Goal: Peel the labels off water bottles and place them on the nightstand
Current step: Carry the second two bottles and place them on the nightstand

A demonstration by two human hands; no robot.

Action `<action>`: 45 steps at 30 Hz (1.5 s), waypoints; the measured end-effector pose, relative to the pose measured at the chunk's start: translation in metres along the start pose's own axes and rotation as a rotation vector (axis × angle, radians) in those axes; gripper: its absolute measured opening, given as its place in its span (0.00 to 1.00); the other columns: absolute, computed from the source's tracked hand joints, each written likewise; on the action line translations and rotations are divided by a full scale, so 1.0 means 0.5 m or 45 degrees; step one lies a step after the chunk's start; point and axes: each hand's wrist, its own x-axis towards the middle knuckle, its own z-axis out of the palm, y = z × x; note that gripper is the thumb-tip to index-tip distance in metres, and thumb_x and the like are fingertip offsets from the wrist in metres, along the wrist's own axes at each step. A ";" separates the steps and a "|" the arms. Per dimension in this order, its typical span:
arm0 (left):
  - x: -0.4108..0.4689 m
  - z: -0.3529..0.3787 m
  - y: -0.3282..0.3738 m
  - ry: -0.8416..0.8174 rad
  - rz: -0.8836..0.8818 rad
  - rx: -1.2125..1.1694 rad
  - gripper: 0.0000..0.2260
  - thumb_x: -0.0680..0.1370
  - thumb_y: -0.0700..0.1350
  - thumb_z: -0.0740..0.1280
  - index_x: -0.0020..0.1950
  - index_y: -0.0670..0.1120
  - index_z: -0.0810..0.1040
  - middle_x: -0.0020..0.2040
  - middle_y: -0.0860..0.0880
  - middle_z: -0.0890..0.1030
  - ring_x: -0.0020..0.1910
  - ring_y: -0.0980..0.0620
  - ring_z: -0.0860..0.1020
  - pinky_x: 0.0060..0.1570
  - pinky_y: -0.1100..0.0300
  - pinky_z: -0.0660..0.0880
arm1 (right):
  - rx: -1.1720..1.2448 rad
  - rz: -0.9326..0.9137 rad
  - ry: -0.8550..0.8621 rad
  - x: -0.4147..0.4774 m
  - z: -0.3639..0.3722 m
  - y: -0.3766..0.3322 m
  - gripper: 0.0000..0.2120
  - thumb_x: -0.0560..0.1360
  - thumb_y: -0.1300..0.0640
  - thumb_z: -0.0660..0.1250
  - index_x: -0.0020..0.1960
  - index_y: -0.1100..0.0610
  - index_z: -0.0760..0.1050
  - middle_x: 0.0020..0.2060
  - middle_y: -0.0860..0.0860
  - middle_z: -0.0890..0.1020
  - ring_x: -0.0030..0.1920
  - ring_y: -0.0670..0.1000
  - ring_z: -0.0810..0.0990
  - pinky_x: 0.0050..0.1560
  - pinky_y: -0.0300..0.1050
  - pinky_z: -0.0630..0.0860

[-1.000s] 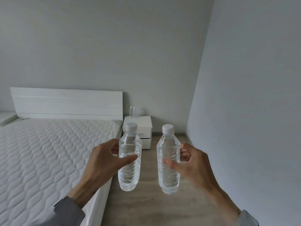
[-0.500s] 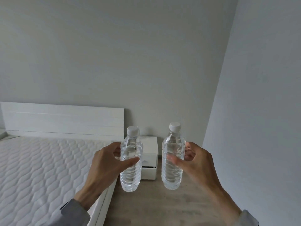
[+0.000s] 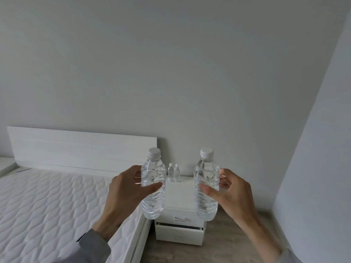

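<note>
My left hand (image 3: 125,194) grips a clear, label-free water bottle (image 3: 153,202) with a white cap, held upright. My right hand (image 3: 229,194) holds a second bare bottle (image 3: 206,204) the same way. Both bottles hang in the air in front of the white nightstand (image 3: 179,192), one at each side of it. Two small clear bottles (image 3: 173,172) with white caps stand side by side at the back of the nightstand's top, against the wall.
A white bed with a quilted mattress (image 3: 47,205) and a white headboard (image 3: 81,149) fills the left. The nightstand's lower drawer (image 3: 179,234) stands slightly open. Wooden floor (image 3: 218,249) runs between the bed and the grey wall (image 3: 313,168) on the right.
The nightstand has come closer and now sits between the two held bottles. Both hands have kept their grip and spread a little further apart.
</note>
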 end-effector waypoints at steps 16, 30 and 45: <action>0.775 0.293 -0.375 -0.272 -0.039 -0.109 0.24 0.63 0.59 0.84 0.56 0.59 0.84 0.48 0.66 0.88 0.49 0.64 0.86 0.54 0.54 0.84 | -0.092 0.253 0.045 0.657 0.392 0.365 0.26 0.59 0.34 0.82 0.53 0.44 0.82 0.44 0.38 0.87 0.46 0.41 0.85 0.48 0.39 0.81; 1.083 0.658 -0.783 -0.449 -0.106 -0.222 0.24 0.63 0.57 0.84 0.57 0.63 0.83 0.53 0.60 0.87 0.53 0.58 0.87 0.56 0.60 0.84 | 0.027 0.309 -0.148 0.939 0.728 0.822 0.25 0.61 0.40 0.84 0.55 0.37 0.80 0.52 0.35 0.86 0.54 0.41 0.85 0.55 0.40 0.81; 1.139 1.080 -1.363 -0.600 -0.020 -0.242 0.27 0.63 0.60 0.85 0.60 0.70 0.80 0.56 0.64 0.84 0.56 0.61 0.85 0.57 0.68 0.81 | 0.108 0.419 -0.249 0.945 1.066 1.412 0.25 0.61 0.54 0.87 0.54 0.48 0.82 0.51 0.38 0.86 0.55 0.42 0.85 0.57 0.33 0.79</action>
